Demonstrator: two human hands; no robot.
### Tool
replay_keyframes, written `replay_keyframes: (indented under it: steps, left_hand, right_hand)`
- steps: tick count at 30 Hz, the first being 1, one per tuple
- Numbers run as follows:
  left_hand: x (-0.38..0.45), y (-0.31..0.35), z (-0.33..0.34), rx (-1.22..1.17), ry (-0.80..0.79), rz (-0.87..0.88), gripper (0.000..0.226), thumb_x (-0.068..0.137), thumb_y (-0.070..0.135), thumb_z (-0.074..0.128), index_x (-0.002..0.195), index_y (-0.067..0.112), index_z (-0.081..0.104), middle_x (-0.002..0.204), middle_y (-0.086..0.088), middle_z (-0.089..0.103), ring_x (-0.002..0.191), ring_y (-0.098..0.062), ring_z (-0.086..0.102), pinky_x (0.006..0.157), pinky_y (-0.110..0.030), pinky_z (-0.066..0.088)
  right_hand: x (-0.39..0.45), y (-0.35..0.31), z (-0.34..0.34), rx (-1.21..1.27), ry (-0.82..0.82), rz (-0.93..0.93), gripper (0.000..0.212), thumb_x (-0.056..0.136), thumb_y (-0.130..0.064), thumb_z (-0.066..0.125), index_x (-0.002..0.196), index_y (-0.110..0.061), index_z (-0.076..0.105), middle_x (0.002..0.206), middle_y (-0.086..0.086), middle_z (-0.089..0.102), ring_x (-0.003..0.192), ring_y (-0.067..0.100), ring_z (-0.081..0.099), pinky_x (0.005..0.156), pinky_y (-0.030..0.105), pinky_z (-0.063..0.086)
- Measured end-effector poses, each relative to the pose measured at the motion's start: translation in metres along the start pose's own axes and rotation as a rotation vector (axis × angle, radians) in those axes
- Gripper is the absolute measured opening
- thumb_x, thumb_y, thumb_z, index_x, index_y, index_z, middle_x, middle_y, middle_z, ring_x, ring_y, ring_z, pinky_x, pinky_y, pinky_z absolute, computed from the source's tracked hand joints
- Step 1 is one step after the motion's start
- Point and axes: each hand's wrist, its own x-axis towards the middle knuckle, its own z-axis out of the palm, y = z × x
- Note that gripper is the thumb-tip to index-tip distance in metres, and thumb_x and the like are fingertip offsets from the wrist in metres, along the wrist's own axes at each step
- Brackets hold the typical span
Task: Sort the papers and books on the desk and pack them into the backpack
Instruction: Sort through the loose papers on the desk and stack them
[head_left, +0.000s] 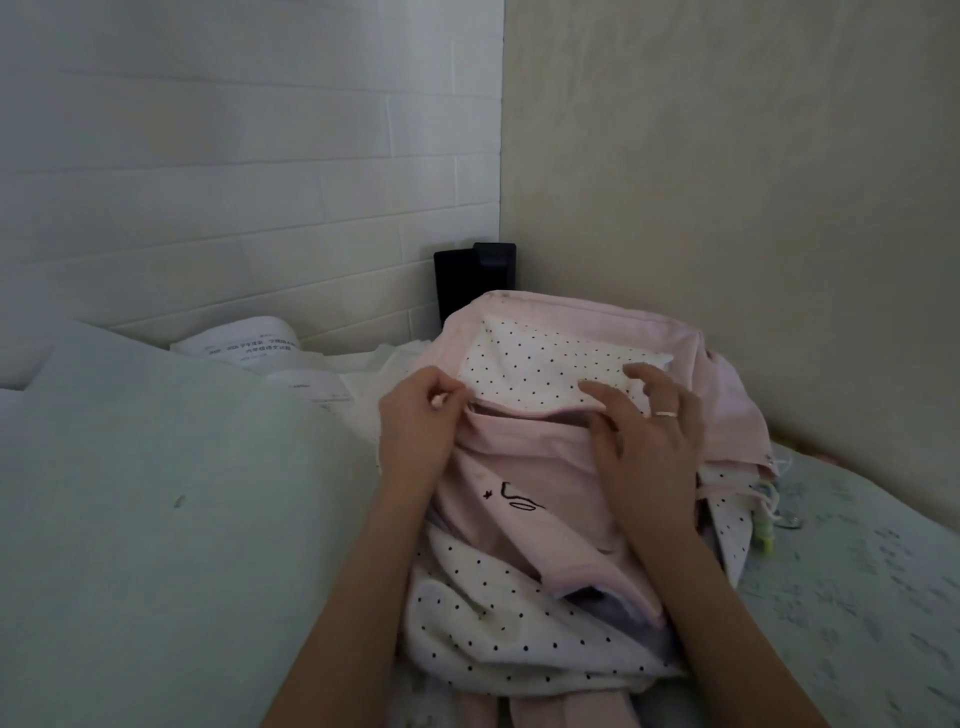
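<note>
A pink backpack (524, 467) with white black-dotted lining lies in front of me on the surface. My left hand (418, 415) pinches a small pink zipper pull at the left end of the backpack's opening. My right hand (644, 431), with a ring on one finger, rests spread on the dotted flap and the pink rim at the right of the opening. Printed papers (249, 345) lie curled behind the backpack at the left, against the wall. What is inside the backpack is hidden.
A large pale green sheet (156, 493) fills the left foreground. A black object (475, 278) stands in the wall corner behind the backpack. Small items, one yellow-green (766, 519), lie on the patterned cloth (857, 571) at the right.
</note>
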Motion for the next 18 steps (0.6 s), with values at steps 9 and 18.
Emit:
replay_keyframes:
  steps: [9, 18]
  left_hand:
    - [0.008, -0.006, -0.009, 0.009, 0.036, 0.001, 0.005, 0.076, 0.007, 0.071, 0.073, 0.01, 0.069, 0.07, 0.015, 0.062, 0.071, -0.001, 0.056, 0.068, -0.004, 0.036]
    - [0.002, 0.024, -0.017, 0.185, -0.137, -0.138, 0.023, 0.081, 0.016, 0.061, 0.104, 0.016, 0.06, 0.111, -0.005, 0.06, 0.102, -0.024, 0.056, 0.09, -0.035, 0.045]
  right_hand:
    - [0.002, 0.012, -0.003, 0.027, -0.107, 0.151, 0.013, 0.086, -0.031, 0.061, 0.087, -0.026, 0.074, 0.105, -0.002, 0.057, 0.098, 0.022, 0.052, 0.079, 0.032, 0.027]
    - [-0.008, 0.001, -0.003, 0.093, -0.166, 0.057, 0.025, 0.082, -0.026, 0.053, 0.103, -0.025, 0.064, 0.098, 0.002, 0.058, 0.09, 0.024, 0.059, 0.077, 0.037, 0.046]
